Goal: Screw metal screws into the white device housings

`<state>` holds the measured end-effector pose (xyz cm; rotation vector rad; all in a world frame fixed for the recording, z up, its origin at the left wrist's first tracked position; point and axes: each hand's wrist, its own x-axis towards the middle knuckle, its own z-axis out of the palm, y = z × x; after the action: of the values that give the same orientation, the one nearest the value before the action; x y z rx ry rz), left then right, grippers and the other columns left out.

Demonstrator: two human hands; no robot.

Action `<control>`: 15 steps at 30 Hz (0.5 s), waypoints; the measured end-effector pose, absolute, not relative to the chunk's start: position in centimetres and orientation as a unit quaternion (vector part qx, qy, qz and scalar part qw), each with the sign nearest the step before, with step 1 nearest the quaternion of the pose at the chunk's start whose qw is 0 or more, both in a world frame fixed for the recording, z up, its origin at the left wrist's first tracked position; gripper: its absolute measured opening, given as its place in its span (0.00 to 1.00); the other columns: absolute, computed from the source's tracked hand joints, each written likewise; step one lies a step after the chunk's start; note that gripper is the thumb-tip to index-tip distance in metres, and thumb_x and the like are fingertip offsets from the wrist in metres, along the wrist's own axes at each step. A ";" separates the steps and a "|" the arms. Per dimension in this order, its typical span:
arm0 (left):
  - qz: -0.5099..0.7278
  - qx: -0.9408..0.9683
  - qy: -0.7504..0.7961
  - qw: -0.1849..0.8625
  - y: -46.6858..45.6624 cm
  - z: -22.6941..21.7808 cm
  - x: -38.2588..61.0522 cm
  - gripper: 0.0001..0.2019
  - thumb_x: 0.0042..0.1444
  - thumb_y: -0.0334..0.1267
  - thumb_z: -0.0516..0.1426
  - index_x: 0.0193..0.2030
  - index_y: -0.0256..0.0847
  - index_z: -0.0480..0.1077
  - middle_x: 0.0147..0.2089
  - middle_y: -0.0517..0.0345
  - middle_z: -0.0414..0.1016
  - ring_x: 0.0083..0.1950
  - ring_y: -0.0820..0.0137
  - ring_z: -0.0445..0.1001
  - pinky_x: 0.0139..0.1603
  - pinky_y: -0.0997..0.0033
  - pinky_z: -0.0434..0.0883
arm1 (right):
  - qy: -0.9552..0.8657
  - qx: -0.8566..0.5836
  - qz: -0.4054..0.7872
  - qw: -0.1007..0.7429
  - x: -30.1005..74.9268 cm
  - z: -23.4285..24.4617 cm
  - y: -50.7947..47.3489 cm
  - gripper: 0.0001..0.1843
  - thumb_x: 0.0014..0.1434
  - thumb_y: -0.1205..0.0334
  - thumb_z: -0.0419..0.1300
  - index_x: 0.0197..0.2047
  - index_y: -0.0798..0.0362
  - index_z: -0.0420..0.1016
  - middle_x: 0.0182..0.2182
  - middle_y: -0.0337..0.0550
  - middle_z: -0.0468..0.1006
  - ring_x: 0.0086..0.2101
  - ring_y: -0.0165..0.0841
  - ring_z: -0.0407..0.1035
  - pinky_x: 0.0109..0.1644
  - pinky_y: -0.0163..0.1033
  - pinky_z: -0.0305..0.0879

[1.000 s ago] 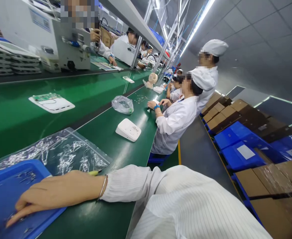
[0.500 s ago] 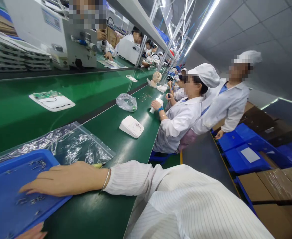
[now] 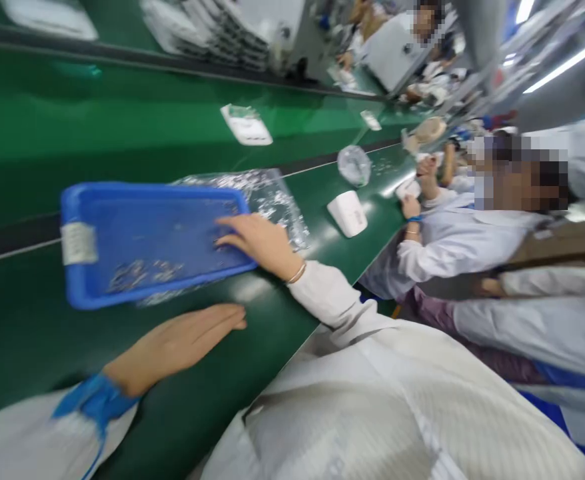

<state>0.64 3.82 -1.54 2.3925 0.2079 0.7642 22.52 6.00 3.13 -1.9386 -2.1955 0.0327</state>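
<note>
My right hand (image 3: 258, 241), with a bracelet at the wrist, reaches over the right end of a blue tray (image 3: 142, 283). Its fingers are apart and point into the tray; nothing shows between them, though the picture is blurred. Small metal parts (image 3: 128, 275) lie scattered on the tray's floor, mostly near its lower side. Below the tray, my left hand (image 3: 185, 343) is stretched flat with the fingers straight and together, holding nothing. It wears a blue wrist strap (image 3: 92, 402). A clear plastic bag (image 3: 277, 200) sticks out from beneath the tray.
A white device housing (image 3: 348, 213) and a crumpled clear bag (image 3: 354, 165) stand on the green bench. White panels with circuit boards (image 3: 246, 125) lie on the green belt beyond. A co-worker in white (image 3: 452, 243) sits at the right, handling a white part.
My view has swung left and down, so the whole tray shows. My left hand has come fully into view below the tray. The right hand remains over the tray, fingers now more spread.
</note>
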 end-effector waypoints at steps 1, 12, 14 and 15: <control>0.281 0.919 0.042 0.274 3.7 -1.5 0.6 0.19 0.67 0.28 0.45 0.48 0.43 0.76 0.50 0.59 0.80 0.50 0.71 0.79 0.55 0.73 0.76 | -0.751 -0.647 0.001 0.134 22.7 3.3 5.8 0.22 0.66 0.49 0.55 0.60 0.45 0.66 0.54 0.32 0.75 0.53 0.26 0.68 0.52 0.30 0.67; 0.302 0.928 0.015 0.217 1.1 -1.2 -1.4 0.14 0.64 0.24 0.49 0.53 0.33 0.71 0.50 0.48 0.80 0.56 0.66 0.76 0.62 0.68 0.72 | -0.733 -0.648 0.077 0.193 24.5 3.3 -2.0 0.17 0.70 0.53 0.48 0.46 0.51 0.75 0.37 0.41 0.79 0.34 0.28 0.73 0.39 0.33 0.69; 0.266 0.932 0.055 0.242 1.2 -1.7 -1.9 0.17 0.66 0.24 0.47 0.57 0.35 0.69 0.55 0.49 0.77 0.59 0.67 0.74 0.64 0.68 0.70 | -0.715 -0.674 0.073 0.171 25.8 2.5 -3.0 0.17 0.70 0.53 0.48 0.48 0.51 0.75 0.40 0.44 0.78 0.37 0.30 0.74 0.41 0.35 0.71; 0.246 0.932 0.069 0.259 1.3 -1.9 -2.1 0.19 0.66 0.25 0.46 0.59 0.37 0.68 0.57 0.51 0.75 0.59 0.68 0.73 0.64 0.69 0.70 | -0.696 -0.697 0.055 0.166 26.8 2.1 -3.2 0.18 0.69 0.54 0.47 0.51 0.52 0.73 0.43 0.46 0.77 0.40 0.32 0.74 0.42 0.36 0.72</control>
<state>-2.13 1.30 -1.93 2.5253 0.1857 0.6674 26.82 -3.23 2.14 -1.9839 -1.9824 0.1557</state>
